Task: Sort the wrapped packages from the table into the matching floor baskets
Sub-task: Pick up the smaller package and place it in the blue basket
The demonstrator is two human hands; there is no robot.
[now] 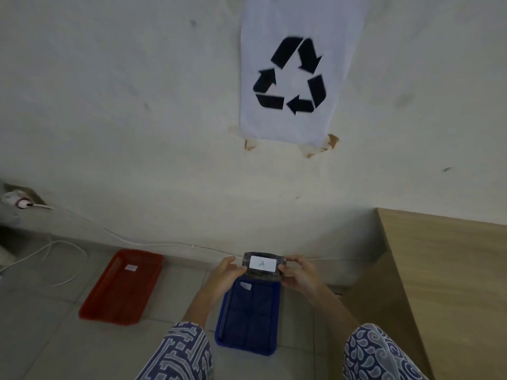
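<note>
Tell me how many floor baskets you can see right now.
2. The red basket lies on the tiles to the left, near the wall. The blue basket sits centre, under both hands, left hand and right hand, which hold the package labelled A. Others may lie outside the view.

Dark wrapped package (pixel 262 266) with white "A" label, lower centre, above blue basket (pixel 248 316); red basket (pixel 122 286) lower left, on the floor.

open floor between red basket (pixel 120 286) and blue basket (pixel 248 316); wooden table (pixel 444 283) blocks the right
</note>
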